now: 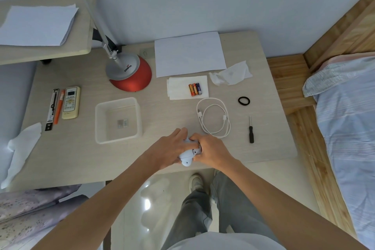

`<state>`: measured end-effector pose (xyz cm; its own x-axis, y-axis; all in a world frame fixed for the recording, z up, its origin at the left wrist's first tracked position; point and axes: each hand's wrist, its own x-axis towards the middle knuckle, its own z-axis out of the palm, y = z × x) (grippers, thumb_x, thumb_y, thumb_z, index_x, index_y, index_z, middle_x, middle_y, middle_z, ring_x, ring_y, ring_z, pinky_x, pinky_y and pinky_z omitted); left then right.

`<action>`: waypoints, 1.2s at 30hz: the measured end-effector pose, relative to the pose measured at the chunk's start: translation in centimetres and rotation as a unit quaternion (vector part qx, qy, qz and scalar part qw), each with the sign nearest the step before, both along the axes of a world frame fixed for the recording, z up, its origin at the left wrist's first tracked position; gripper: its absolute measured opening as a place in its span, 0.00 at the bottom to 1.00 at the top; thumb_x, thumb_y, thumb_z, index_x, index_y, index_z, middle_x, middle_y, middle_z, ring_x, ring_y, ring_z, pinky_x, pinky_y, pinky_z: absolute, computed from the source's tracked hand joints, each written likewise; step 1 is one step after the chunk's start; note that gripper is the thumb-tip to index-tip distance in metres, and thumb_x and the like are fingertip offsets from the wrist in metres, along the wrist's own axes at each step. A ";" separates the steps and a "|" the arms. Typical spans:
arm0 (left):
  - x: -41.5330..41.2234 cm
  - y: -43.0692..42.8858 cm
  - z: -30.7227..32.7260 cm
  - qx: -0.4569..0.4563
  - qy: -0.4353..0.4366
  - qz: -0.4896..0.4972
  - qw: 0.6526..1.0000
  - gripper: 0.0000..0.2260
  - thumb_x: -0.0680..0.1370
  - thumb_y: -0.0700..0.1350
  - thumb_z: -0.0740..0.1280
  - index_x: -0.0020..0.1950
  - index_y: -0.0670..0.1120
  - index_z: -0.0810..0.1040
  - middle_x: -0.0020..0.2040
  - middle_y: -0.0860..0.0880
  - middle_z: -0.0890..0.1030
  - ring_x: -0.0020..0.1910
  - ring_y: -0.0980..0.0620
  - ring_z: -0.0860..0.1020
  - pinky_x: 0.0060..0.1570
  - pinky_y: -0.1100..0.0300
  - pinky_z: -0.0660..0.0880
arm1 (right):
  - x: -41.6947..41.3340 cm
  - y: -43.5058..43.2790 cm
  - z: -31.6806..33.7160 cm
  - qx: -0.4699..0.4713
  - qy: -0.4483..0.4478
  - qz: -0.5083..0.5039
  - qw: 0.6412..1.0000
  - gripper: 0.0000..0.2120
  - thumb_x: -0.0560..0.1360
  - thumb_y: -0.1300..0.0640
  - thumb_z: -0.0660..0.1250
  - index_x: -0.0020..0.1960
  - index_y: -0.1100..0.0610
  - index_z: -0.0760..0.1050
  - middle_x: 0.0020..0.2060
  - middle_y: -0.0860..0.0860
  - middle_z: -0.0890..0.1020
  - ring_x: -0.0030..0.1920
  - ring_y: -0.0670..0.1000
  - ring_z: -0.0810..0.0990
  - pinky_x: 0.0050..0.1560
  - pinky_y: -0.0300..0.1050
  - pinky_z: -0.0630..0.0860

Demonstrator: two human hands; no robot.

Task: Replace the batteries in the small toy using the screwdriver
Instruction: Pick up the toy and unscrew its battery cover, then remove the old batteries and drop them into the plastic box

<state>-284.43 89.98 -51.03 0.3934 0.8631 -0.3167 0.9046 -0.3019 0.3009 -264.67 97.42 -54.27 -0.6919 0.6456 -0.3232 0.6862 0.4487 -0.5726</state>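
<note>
Toy, small, pale blue-white moulded plastic (187, 156): located at the near edge of the pale wood-grain counter (71, 154), clasped between both hands. Left hand (172, 148) wraps its left side with fingers curled over the top; right hand (211, 151) closes on its right side, fingertips pressing near the upper end. Neither hand is open; both grip the toy.

Screwdriver, slim, black-handled (251, 130): lies on the counter to the right of the toy, well apart, untouched.

Batteries, three, two orange and one blue (195, 89): rest side by side on a folded white tissue (187, 87), beyond the toy. Whether these are fresh or spent cannot be told.

Tray, clear plastic, rectangular (118, 120): beyond and left of the toy, holding a few small pieces too small to identify.

Cable, white, coiled (214, 117): between toy and batteries, slightly right.

Progress, judged: whether the battery cover is on or off is hidden by the fingers, so the stage reached cannot be told.
</note>
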 end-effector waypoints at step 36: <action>-12.5 -14.5 -5.8 -0.007 0.013 0.213 0.977 0.48 0.62 0.35 0.88 0.79 0.49 0.72 0.79 0.39 0.69 0.74 0.39 0.75 0.52 0.50 0.87 | 0.7 -0.5 -0.3 0.027 0.002 -0.014 1.000 0.29 0.69 0.45 0.82 0.65 0.49 0.75 0.52 0.46 0.86 0.48 0.47 0.84 0.49 0.46 0.84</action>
